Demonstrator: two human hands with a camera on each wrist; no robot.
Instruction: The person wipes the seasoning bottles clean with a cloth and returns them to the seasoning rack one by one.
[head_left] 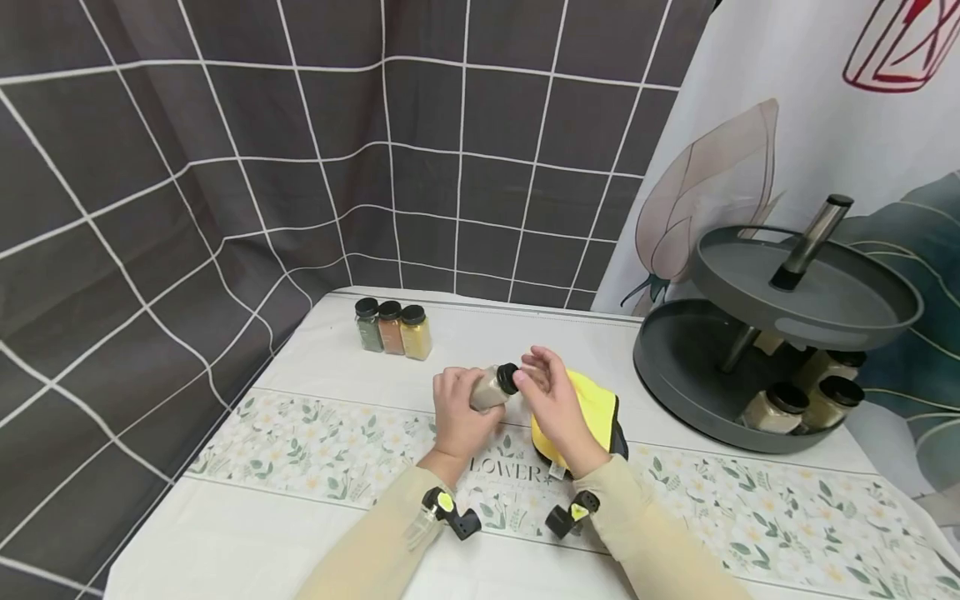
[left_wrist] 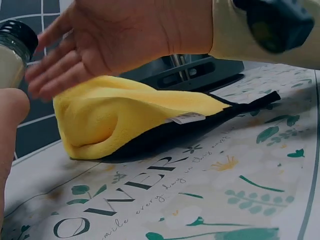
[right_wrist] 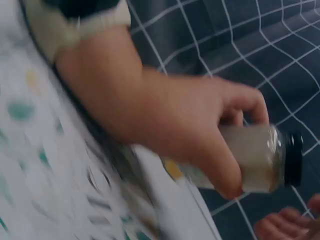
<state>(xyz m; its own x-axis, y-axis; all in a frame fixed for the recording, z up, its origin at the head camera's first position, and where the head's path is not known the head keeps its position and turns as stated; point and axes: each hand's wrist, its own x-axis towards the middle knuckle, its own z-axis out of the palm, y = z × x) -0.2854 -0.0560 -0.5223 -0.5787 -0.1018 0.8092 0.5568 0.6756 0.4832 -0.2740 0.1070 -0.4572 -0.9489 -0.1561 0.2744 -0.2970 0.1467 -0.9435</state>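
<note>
My left hand [head_left: 461, 412] grips a glass spice jar [head_left: 489, 389] with a black lid and pale contents, tilted with its lid toward the right. In the right wrist view the fingers and thumb wrap round the body of this jar [right_wrist: 257, 155]. Beside the lid is my right hand [head_left: 551, 396], its fingers loosely extended; whether they touch the lid I cannot tell. A yellow and black cloth [head_left: 596, 408] lies crumpled on the table under and beyond the right hand. The left wrist view shows the right palm above the cloth [left_wrist: 115, 120].
Green, orange and yellow jars [head_left: 391, 327] stand in a row at the back left. A grey two-tier round tray [head_left: 675, 392] stands at the right, with several black-lidded jars [head_left: 776, 408] on its lower tier. A dark checked curtain [head_left: 420, 167] hangs behind the table.
</note>
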